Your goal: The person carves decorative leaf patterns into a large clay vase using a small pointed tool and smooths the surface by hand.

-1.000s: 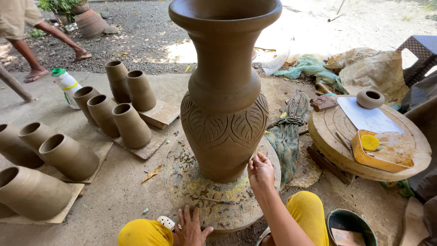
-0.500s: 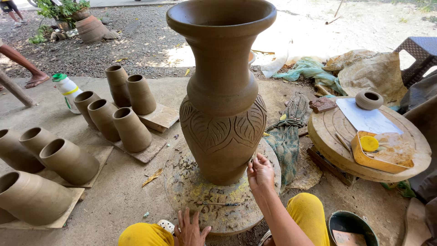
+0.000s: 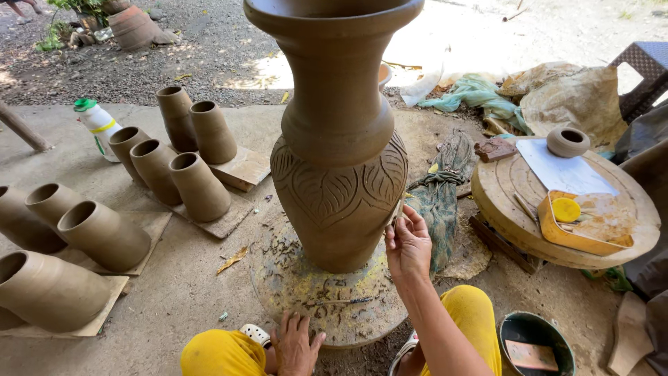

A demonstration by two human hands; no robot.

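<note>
While you sit at the wheel, eight small unfired clay pots [image 3: 104, 233] lie or lean on the concrete to your left: four bigger ones tipped on flat boards [image 3: 149, 226] nearest the edge, and five... no, count them as four large and five slimmer ones, nine in all, dull grey-brown, smooth-walled and open-mouthed. One white plastic bottle [image 3: 99, 125] with a green cap stands behind them.

Your left hand [image 3: 296, 345] rests flat near the front rim of the round turntable [image 3: 299, 285], fingers spread apart, holding nothing. The turntable is one crusted disc, speckled yellow and littered with clay shavings.

On its middle stands the one tall clay vase [image 3: 337, 139], damp brown, with a flared mouth, a ringed neck and a rounded belly carved with a band of veined leaf shapes above a plain tapering foot.

Your right hand [image 3: 407, 244] is raised to the lower right of that belly, fingertips pinched together against the carved clay; whether they grip a small tool you cannot tell.

Right of it, one crumpled green cloth [image 3: 438, 191] lies on the ground. Further right is one round wooden board [image 3: 501, 202] carrying one small clay pot [image 3: 567, 141], one white sheet [image 3: 560, 170] and one orange tray [image 3: 581, 223] with a yellow disc. One dark bucket [image 3: 536, 341] sits by your knee.
</note>
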